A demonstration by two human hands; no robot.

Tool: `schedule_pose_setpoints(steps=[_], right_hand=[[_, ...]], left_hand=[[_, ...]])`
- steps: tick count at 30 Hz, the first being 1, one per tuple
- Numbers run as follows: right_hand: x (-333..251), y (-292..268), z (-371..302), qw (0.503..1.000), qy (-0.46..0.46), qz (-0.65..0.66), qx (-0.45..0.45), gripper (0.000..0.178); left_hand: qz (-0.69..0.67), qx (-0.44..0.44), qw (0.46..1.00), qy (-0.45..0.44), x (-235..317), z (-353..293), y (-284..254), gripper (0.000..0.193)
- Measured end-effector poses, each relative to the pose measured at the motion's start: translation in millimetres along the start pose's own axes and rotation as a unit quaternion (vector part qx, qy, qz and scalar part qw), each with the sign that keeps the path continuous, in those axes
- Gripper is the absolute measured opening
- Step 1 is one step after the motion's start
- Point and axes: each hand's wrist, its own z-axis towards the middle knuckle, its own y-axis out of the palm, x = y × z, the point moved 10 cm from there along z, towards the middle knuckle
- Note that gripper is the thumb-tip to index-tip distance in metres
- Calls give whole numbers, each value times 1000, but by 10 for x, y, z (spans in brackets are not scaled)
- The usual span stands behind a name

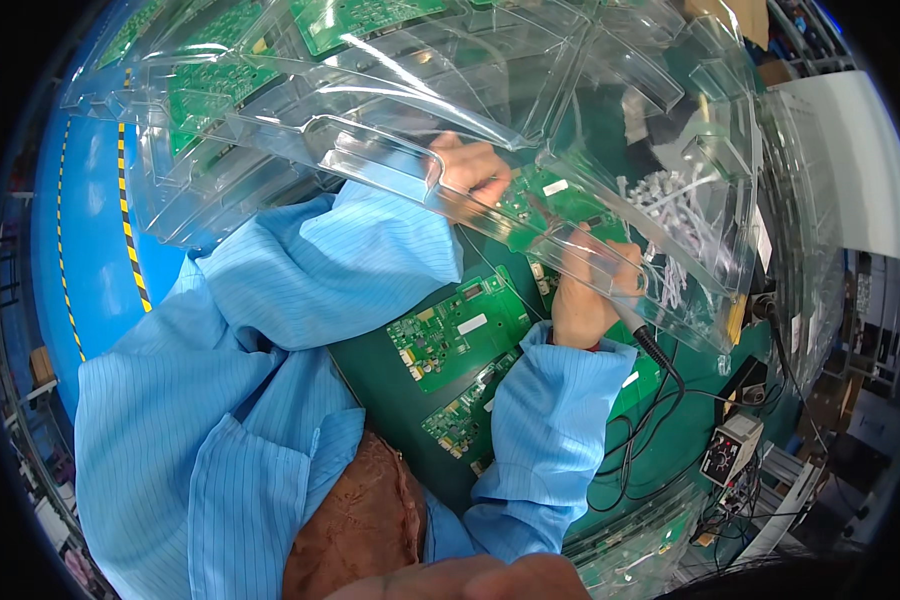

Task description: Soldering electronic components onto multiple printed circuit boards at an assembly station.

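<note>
"What filled the room from where you stood?"

"A dark green bench mat (378, 388), mostly. A big clear moulded-plastic tray (530, 140) came between me and both hands, so I saw them through its shine. The worker wore a pale blue striped smock (260, 480)."

"And the work itself?"

"A flat green circuit board with a white label (555, 188) lay on the mat beneath the tray's lower part, between the two hands. A similar green board with a white strip (470, 325) lay nearer the worker's body."

"Anything off to the right?"

"A heap of white connector cables (682, 225) just beside the first board, and a small grey control box with a dial (730, 450) farther down."

"What about the grip?"

"The right hand (588, 292) was closed around a pen-shaped soldering iron (631, 318), its black cord trailing off. The iron pointed at the labelled board; I couldn't tell whether its tip touched. The left hand (470, 172) was curled at that board's left edge, but glare hid whether it grasped anything."
</note>
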Motion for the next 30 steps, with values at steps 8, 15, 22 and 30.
schedule_pose_setpoints(steps=[8, 15, 22, 30], right_hand=[[14, -4, -7, 999, -35, -28, -7, 24], [-55, -20, -18, 998, -55, -32, 2, 25], [-10, -24, -19, 998, -47, -40, -10, 26], [77, -9, -32, 999, -33, -7, -3, 23]], left_hand=[[12, 20, 1000, -2, 30, 4, -41, 14], [17, 5, 1000, -2, -11, -12, 13, 15], [11, 0, 1000, 16, 14, -5, 0, 13], [-15, -32, 999, -17, -71, -39, 78, 13]])
